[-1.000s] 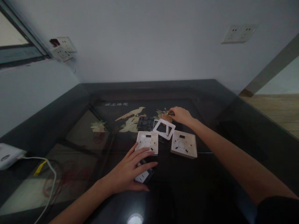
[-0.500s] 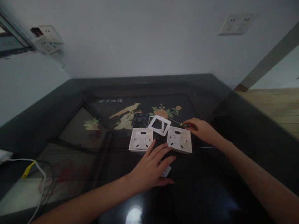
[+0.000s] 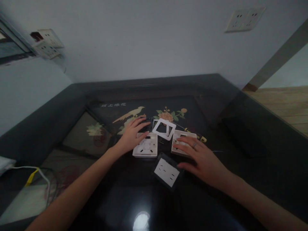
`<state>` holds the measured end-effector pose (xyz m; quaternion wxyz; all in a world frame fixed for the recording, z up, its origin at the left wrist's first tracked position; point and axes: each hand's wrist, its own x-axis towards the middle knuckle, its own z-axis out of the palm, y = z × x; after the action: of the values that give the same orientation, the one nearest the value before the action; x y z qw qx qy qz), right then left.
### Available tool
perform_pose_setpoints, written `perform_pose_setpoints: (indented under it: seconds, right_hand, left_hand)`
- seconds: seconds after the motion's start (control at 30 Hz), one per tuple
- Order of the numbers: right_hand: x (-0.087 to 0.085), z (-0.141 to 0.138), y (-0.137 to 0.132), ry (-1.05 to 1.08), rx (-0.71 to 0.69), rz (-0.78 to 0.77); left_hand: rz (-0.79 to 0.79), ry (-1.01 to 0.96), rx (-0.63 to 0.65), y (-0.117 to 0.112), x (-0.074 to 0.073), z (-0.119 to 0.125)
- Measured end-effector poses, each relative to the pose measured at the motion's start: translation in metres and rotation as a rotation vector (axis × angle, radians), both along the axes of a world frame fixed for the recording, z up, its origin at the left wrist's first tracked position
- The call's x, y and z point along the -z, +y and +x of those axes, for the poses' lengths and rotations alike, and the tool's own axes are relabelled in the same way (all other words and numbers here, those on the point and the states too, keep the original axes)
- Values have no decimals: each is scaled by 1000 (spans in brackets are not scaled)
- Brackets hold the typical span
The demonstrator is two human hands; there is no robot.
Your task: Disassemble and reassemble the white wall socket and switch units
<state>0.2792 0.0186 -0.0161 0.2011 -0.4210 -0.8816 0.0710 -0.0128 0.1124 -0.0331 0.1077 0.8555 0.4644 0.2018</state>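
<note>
My left hand, fingers apart, reaches over a black socket module and the edge of the left white back box. Whether its fingertips touch the module I cannot tell. Fingers spread, my right hand covers part of the right white back box. Its thumb is close to a socket module with a white face and dark frame, which lies nearer to me. Two white cover frames overlap behind the boxes. A screwdriver with a yellow handle lies behind my right hand, partly hidden.
Small screws lie between the two boxes. The glossy black table carries a bird and flower picture. At the left are a white cable and yellow tag. Wall sockets are beyond the table.
My left hand has moved from the front socket module to the black module, uncovering the front one. My right hand has let go of the screwdriver and come over the right box.
</note>
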Motion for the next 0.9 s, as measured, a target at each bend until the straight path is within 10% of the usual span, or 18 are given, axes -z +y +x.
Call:
perform_pose_setpoints:
  seconds: [0.9]
  right_hand:
    - [10, -17, -22, 59, 19, 14]
  left_hand:
    - [-143, -38, -30, -24, 15, 19]
